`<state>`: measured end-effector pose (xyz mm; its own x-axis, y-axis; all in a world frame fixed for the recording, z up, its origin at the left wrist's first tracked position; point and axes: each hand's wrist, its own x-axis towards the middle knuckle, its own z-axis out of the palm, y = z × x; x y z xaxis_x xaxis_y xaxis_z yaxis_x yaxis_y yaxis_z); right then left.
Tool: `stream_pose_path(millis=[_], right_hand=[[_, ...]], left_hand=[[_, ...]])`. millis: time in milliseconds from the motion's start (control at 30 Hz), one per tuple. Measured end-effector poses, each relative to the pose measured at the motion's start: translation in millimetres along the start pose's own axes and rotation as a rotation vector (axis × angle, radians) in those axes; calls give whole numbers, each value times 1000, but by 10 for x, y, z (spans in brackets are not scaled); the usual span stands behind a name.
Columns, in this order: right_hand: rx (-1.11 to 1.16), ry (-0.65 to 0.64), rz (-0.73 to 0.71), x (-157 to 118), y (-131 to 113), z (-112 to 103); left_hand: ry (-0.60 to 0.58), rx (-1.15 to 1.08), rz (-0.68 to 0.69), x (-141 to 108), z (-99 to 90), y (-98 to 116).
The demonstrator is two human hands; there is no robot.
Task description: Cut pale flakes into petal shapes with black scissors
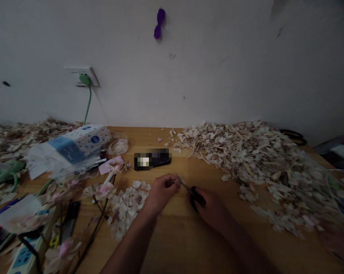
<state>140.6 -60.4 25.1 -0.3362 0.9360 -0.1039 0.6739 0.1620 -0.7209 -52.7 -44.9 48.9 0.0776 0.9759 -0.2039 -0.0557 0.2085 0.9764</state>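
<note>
Over the middle of the wooden table [172, 239], my right hand [210, 205] grips scissors [186, 185] with black handles. Their metal blades point up and left, toward my left hand [163, 192]. The fingers of my left hand are pinched together close to the blade tips. A small pale bit seems to show at those fingertips, too small to name. Left of that hand lies a small heap of pale, petal-like flakes [129, 205]. Beyond both hands a dark phone-like object [160, 156], partly blurred out, rests on the table.
A large heap of dry flakes [246, 156] covers the right side. On the left are a tissue pack [80, 140], pink-white flowers [102, 190] on dark stems, a power strip [26, 251] and a green cord [88, 102] plugged into the wall socket [94, 76].
</note>
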Motion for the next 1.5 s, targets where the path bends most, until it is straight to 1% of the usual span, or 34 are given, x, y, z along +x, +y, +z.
stream_pose_path(millis=[100, 233, 300, 433, 533, 633, 733, 833, 933, 1067, 1133, 1200, 1300, 1500], right_hand=[[17, 4, 9, 11, -6, -1], [21, 2, 22, 10, 2, 12], [11, 12, 16, 4, 14, 22], [-16, 39, 8, -3, 33, 32], [-21, 18, 6, 1, 33, 26], [-28, 18, 1, 7, 18, 14], [-25, 10, 11, 7, 3, 7], [-28, 1, 8, 4, 10, 9], [-7, 17, 8, 4, 26, 19], [16, 40, 5, 8, 20, 31], [8, 38, 8, 9, 11, 36], [1, 39, 18, 8, 6, 38], [-12, 33, 26, 7, 10, 35], [-44, 12, 21, 15, 40, 14]], left_hand=[[-2, -73, 2, 10, 18, -22], [45, -219, 9, 40, 64, -90], [48, -233, 17, 50, 78, -115], [49, -145, 31, 43, 65, -99], [48, -41, 50, 21, 34, -49], [22, 50, 75, 3, 6, -9], [-2, 89, 82, -1, -11, 3], [9, 80, 88, 13, -11, -16], [53, -67, 53, 32, 35, -67], [85, -463, -57, 22, 182, -153], [108, -625, -90, 2, 255, -186], [124, -699, -98, -13, 297, -212], [129, -652, -62, -9, 290, -232], [132, -314, -11, 32, 172, -174]])
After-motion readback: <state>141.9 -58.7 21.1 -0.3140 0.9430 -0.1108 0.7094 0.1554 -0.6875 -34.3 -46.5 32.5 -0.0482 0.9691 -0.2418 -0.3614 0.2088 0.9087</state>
